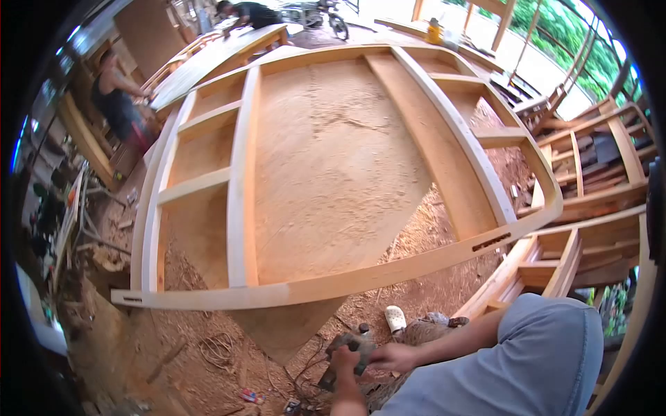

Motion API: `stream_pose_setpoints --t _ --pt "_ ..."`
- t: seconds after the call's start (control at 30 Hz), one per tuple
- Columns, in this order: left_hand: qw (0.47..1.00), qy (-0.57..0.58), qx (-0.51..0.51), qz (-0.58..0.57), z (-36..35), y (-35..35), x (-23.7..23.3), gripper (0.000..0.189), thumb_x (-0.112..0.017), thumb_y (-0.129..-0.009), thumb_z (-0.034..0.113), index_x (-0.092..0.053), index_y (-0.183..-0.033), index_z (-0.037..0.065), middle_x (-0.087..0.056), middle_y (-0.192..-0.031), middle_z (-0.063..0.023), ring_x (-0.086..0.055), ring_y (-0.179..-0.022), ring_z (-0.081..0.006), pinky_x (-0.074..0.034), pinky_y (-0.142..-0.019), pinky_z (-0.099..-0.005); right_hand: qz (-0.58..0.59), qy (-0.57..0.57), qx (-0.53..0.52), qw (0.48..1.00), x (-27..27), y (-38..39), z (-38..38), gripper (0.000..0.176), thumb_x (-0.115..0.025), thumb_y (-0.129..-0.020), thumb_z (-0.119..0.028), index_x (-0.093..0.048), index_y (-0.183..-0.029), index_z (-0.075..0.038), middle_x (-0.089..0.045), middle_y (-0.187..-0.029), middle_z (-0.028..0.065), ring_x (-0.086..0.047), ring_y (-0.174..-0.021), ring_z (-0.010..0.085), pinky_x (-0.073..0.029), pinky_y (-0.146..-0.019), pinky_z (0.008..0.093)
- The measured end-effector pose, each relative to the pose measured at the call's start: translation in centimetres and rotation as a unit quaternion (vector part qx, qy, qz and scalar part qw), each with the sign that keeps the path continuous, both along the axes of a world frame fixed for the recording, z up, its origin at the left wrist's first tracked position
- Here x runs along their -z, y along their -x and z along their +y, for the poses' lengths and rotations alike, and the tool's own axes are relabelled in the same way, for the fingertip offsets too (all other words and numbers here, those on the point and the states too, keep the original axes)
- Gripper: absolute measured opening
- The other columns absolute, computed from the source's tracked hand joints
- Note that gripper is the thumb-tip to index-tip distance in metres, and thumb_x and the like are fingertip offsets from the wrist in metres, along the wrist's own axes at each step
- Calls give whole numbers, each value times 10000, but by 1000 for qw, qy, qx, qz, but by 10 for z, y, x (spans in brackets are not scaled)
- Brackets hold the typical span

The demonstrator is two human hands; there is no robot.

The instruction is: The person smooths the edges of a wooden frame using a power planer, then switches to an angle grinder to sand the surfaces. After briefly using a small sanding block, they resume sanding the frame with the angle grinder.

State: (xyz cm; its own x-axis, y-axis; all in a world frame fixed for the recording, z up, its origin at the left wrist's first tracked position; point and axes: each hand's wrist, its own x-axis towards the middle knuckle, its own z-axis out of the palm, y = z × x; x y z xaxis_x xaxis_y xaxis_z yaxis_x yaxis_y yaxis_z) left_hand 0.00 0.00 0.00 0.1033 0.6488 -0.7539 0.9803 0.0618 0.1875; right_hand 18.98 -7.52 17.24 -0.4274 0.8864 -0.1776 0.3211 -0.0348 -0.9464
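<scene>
My left hand (345, 362) is closed around a dark grey, blocky power tool (354, 344), low in the view near my bent knee. A black round knob (364, 328) stands up at the tool's far end. My right hand (393, 357) reaches in from the right with curled fingers, right at the tool's side; its fingertips are partly hidden. Dark cords (302, 371) trail on the ground to the left of the tool. Just beyond my hands stands a large wooden frame (291, 291) with crosspieces and open compartments.
A cream clog (395, 319) shows near my hands. Coiled cord (217, 350) lies among wood shavings. Smaller wooden frames (548, 267) stand at the right. Two people work at the back left, one beside a pale board (201, 69). A motorbike (336, 24) is farther off.
</scene>
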Motion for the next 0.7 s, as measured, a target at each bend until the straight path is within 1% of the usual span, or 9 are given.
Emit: stream_pose_setpoints --t 0.07,0.1,0.17,0.23,0.3,0.37,0.53,0.63,0.7 --pt "994 -74 33 -67 9 21 3 519 -719 -688 422 -721 -1038 38 -691 -1075 -253 -661 -1037 -407 -521 -936 -484 -50 192 96 976 64 8 -23 396 -514 -1020 -340 -638 -1094 29 -677 -927 136 -667 -866 256 -531 -800 396" --pt "989 -40 65 -128 -58 -115 -13 514 -719 -681 413 -722 -1026 33 -691 -1064 -253 -660 -1029 -414 -522 -930 -488 -127 295 118 940 24 -118 -80 414 -524 -1012 -369 -658 -1066 19 -679 -908 129 -675 -833 236 -541 -769 390" --pt "980 -8 128 -154 -54 -142 -59 445 -661 -753 387 -716 -1031 44 -684 -1110 -223 -630 -1083 -423 -496 -969 -510 10 518 304 800 43 -116 -81 508 -591 -962 -493 -676 -1040 1 -669 -848 113 -658 -716 205 -538 -681 358" --pt "955 -33 252 -153 -42 -169 -95 432 -650 -807 423 -725 -1037 64 -693 -1093 -215 -640 -1047 -432 -514 -929 -492 324 510 338 721 63 -110 -73 556 -710 -865 -549 -673 -961 -3 -658 -847 68 -631 -667 186 -535 -646 335" --pt "948 43 166 -268 -52 -201 -124 339 -725 -732 330 -752 -932 58 -726 -988 -188 -673 -1011 -378 -525 -926 -459 430 362 518 645 43 -94 -70 376 -679 -909 -422 -696 -1040 -71 -700 -953 83 -667 -841 196 -536 -753 327" --pt "920 3 241 -309 -49 -237 -200 282 -725 -705 262 -747 -879 42 -724 -990 -189 -676 -987 -369 -530 -908 -449 454 373 591 553 19 -116 -76 331 -646 -917 -383 -693 -1031 -75 -710 -1001 92 -672 -871 205 -538 -815 350" --pt "785 55 533 -312 -77 -312 -269 400 -702 -750 196 -681 -1096 -4 -664 -1170 -225 -658 -1058 -318 -512 -943 -395 482 236 681 499 -27 -180 -125 319 -619 -913 -373 -654 -988 -66 -698 -898 104 -669 -810 247 -548 -782 385" --pt "651 192 380 -628 -74 -334 -333 381 -652 -810 112 -650 -1168 -20 -673 -1148 -221 -651 -1086 -279 -509 -942 -362 525 96 761 369 -93 -227 -152 328 -572 -928 -404 -617 -932 -79 -646 -743 88 -623 -652 258 -549 -645 427" --pt "568 140 352 -730 -47 -350 -368 362 -622 -848 58 -640 -1200 -23 -678 -1141 -206 -648 -1091 -255 -506 -937 -347 523 46 766 371 -143 -256 -167 492 -533 -925 -584 -579 -876 -97 -533 -650 13 -522 -509 179 -490 -495 377"
